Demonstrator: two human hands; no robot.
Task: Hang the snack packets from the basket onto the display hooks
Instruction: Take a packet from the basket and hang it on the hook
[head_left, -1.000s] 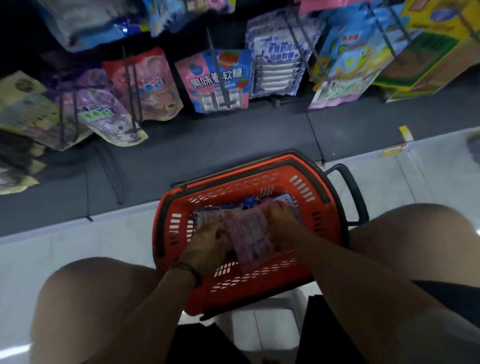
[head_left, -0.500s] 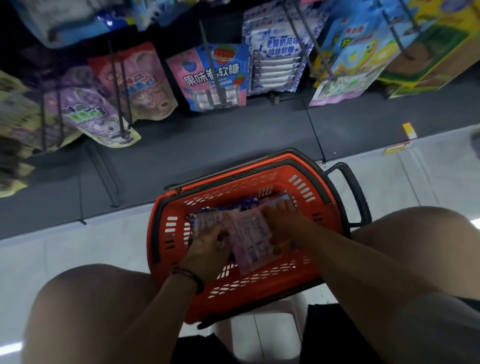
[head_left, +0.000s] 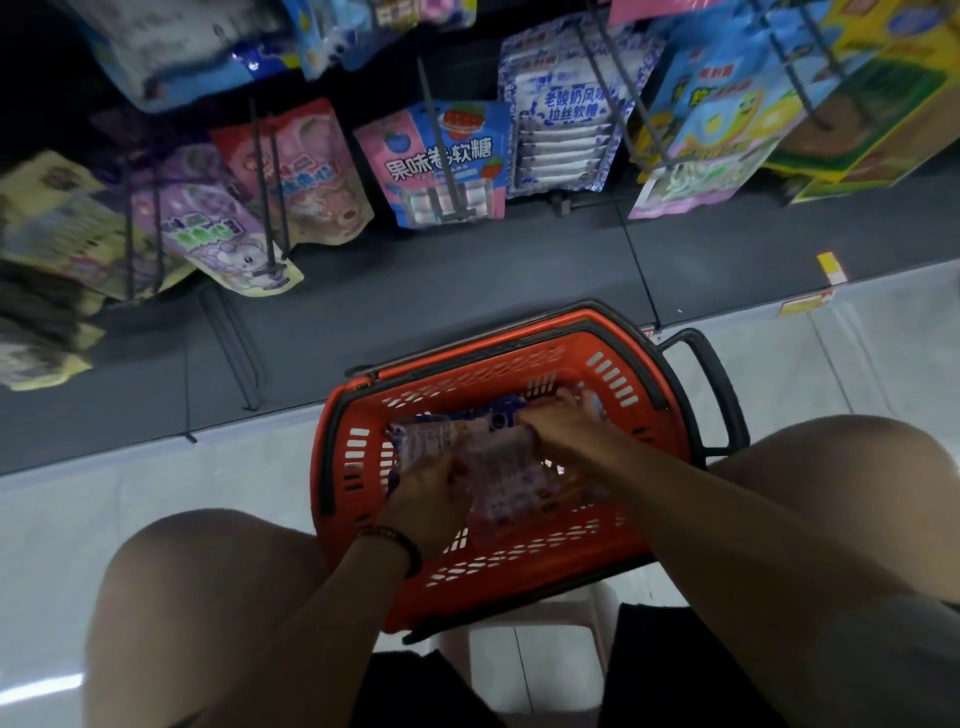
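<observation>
Beneath a dark wall of hooks (head_left: 270, 197) hung with bright sweets, an orange basket (head_left: 467, 577) sat between a person's knees. The left hand (head_left: 426, 499) gripped a pale pink packet (head_left: 501, 480) inside it; the right hand (head_left: 563, 428) lay on top, grip unclear.

Orange-red slotted plastic basket (head_left: 545, 582) at 6 o'clock, rimmed and handled in black. Inside, pale pink-and-lilac printed plastic packet (head_left: 504, 478) over a deep blue foil packet (head_left: 498, 415). At 12 o'clock, pink-and-blue hanging pouch (head_left: 447, 161) printed with a red strawberry and white lettering; at 1, white hanging packet (head_left: 561, 135) patterned in blue; at 10, lilac cartoon-printed pouch (head_left: 208, 234) edged yellow; at 2, yellow-and-green cardboard boxes (head_left: 857, 119).
</observation>
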